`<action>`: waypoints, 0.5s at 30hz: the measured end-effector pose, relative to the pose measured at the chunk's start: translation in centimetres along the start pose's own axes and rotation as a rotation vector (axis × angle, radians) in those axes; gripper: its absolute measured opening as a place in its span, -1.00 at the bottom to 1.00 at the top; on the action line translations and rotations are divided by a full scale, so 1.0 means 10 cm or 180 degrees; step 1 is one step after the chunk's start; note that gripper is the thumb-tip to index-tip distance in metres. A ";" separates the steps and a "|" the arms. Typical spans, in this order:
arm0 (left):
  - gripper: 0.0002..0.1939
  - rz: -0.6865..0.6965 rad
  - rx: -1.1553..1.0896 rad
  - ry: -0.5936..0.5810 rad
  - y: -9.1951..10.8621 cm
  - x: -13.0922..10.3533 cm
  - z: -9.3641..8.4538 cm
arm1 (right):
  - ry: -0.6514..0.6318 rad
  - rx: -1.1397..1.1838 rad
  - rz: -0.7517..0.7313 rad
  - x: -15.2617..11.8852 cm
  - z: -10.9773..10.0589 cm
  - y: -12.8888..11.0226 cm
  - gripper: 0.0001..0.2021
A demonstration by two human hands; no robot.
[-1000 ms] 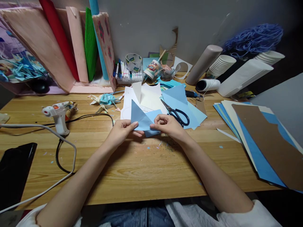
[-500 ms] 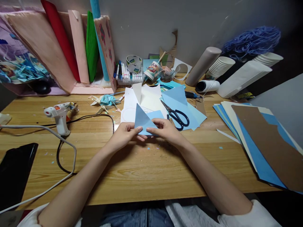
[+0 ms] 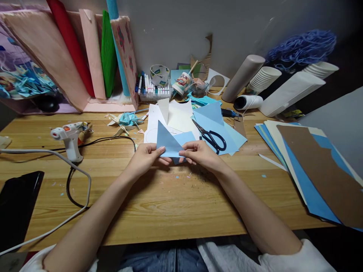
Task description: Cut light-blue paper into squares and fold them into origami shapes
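A light blue sheet of paper (image 3: pixel 168 145), folded to a triangle with its peak pointing up, is held over the middle of the wooden table (image 3: pixel 170 204). My left hand (image 3: pixel 146 156) pinches its lower left corner, thumb on top and fingers beneath. At the lower right corner my right hand (image 3: pixel 198 153) grips it the same way. Another blue piece of paper (image 3: pixel 185 139) shows just behind the triangle, above white sheets (image 3: pixel 154 113). Black-handled scissors (image 3: pixel 212 138) lie on blue paper (image 3: pixel 232 141) to the right of my right hand.
A white glue gun (image 3: pixel 69 139) stands at the left, with a black cable and a grey cable (image 3: pixel 89 185) near it. Markers (image 3: pixel 153 88), paper cups (image 3: pixel 265 79) and rolls line the back. Stacked coloured sheets (image 3: pixel 320 170) lie at the right edge; a black tablet-like object (image 3: pixel 19 206) lies left.
The folded blue paper has shifted slightly left and is spread wider between my hands. My thumbs have moved farther apart along its lower edge.
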State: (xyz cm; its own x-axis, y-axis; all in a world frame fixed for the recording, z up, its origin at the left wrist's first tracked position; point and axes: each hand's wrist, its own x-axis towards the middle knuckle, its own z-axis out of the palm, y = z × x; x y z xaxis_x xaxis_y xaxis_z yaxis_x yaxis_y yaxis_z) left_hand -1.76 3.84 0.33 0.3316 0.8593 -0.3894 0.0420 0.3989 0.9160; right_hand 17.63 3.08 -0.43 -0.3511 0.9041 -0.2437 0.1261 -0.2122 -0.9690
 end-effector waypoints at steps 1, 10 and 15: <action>-0.75 -0.0020 -0.0014 0.0040 0.00 0.00 0.00 | 0.0164 -0.0033 0.0044 0.00 0.00 0.00 -0.78; -0.71 0.0070 0.0093 0.0229 0.00 0.02 -0.04 | 0.0208 0.0180 0.0071 0.04 -0.08 0.05 -0.79; -0.71 0.0125 0.0152 0.0280 0.00 0.03 -0.06 | 0.0372 -0.0100 0.0214 0.02 -0.10 0.03 -0.74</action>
State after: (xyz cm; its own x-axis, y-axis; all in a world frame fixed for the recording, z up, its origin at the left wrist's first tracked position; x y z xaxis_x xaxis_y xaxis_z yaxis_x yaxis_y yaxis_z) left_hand -2.18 4.32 0.17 0.2499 0.8996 -0.3582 0.0761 0.3505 0.9335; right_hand 18.51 3.58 -0.76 -0.2306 0.9256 -0.3001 0.1756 -0.2637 -0.9485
